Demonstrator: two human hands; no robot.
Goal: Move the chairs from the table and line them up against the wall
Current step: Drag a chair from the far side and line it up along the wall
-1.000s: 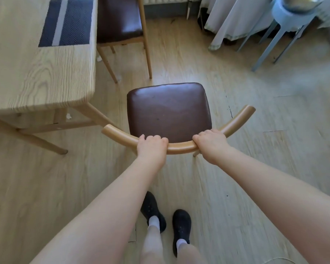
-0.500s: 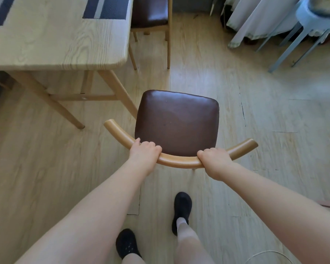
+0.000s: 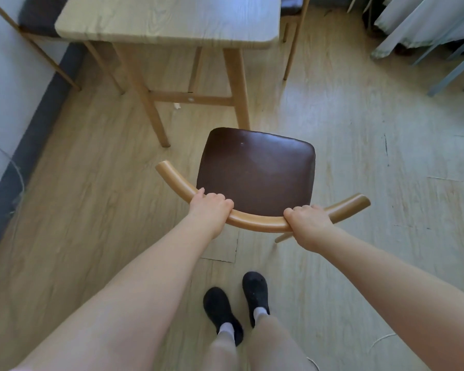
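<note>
A chair (image 3: pixel 255 172) with a dark brown seat and a curved wooden backrest stands on the floor in front of me, just off the near end of the wooden table (image 3: pixel 166 20). My left hand (image 3: pixel 210 208) grips the left part of the backrest and my right hand (image 3: pixel 307 223) grips the right part. Another chair (image 3: pixel 35 22) with a dark seat stands at the table's far left, by the wall (image 3: pixel 3 103). A third chair (image 3: pixel 292 12) shows partly behind the table's right corner.
Pale wood floor (image 3: pixel 373 162) spreads to the right. White curtains (image 3: pixel 418 20) hang at the top right, with grey metal legs (image 3: pixel 450 73) of a stand below them. My two feet in black shoes (image 3: pixel 236 303) stand behind the held chair.
The chair has come away from the table's side towards its near end, turning clockwise. The view has swung left, bringing the wall and a chair beside it into sight. Both hands keep their grip.
</note>
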